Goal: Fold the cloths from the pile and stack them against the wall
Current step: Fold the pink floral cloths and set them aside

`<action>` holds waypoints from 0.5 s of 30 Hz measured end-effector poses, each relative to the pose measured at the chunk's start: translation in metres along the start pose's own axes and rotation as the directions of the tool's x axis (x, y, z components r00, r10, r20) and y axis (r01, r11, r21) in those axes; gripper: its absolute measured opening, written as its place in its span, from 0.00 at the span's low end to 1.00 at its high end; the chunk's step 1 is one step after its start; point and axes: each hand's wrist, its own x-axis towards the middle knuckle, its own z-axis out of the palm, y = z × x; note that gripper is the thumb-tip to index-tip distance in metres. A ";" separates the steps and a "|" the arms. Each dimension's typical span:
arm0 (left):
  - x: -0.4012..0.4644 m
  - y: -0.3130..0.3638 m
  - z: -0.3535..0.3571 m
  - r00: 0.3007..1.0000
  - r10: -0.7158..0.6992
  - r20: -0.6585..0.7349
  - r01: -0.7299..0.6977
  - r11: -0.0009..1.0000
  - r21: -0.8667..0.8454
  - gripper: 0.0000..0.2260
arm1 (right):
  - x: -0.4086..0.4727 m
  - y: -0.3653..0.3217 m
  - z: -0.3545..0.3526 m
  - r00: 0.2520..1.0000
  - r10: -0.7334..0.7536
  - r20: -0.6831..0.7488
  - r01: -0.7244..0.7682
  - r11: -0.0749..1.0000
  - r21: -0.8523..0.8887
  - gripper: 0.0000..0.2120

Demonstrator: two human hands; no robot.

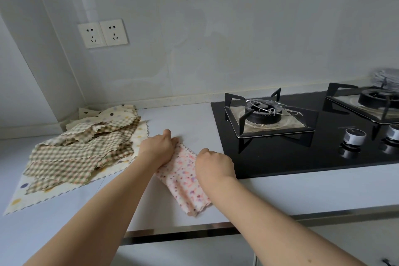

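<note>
Pink-speckled and partly folded, the floral cloth (185, 181) lies on the white counter (302, 190) near its front edge, just left of the black gas hob (280, 153), with the far end under both hands: the left hand (158, 149) has a closed grip on its far left corner, and the right hand (213, 165) is curled tight over its right edge. The pile of cloths (82, 151), checked ones lying over dotted ones, spreads from the counter's back left corner toward the front, just left of the left hand.
</note>
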 end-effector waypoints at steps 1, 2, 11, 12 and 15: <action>-0.001 -0.001 0.000 1.000 0.009 -0.023 -0.009 1.000 -0.009 0.13 | 0.000 0.001 0.000 1.000 -0.006 0.002 0.006 1.000 0.003 0.12; -0.002 -0.001 0.000 0.999 0.024 -0.049 -0.025 1.000 -0.015 0.11 | -0.001 0.001 -0.001 1.000 -0.007 0.002 0.007 1.000 0.010 0.12; 0.000 0.000 -0.002 0.990 0.114 -0.083 -0.121 0.989 -0.086 0.07 | -0.001 0.004 -0.007 0.997 -0.070 0.020 0.070 0.997 0.014 0.13; 0.001 -0.001 -0.001 0.992 0.096 -0.081 -0.103 0.991 -0.087 0.07 | -0.001 0.004 -0.007 0.997 -0.072 0.024 0.072 0.997 0.003 0.13; 0.003 -0.001 0.001 0.997 0.037 -0.071 -0.044 0.993 -0.111 0.10 | -0.002 0.004 -0.007 0.998 -0.064 0.026 0.065 0.998 -0.020 0.14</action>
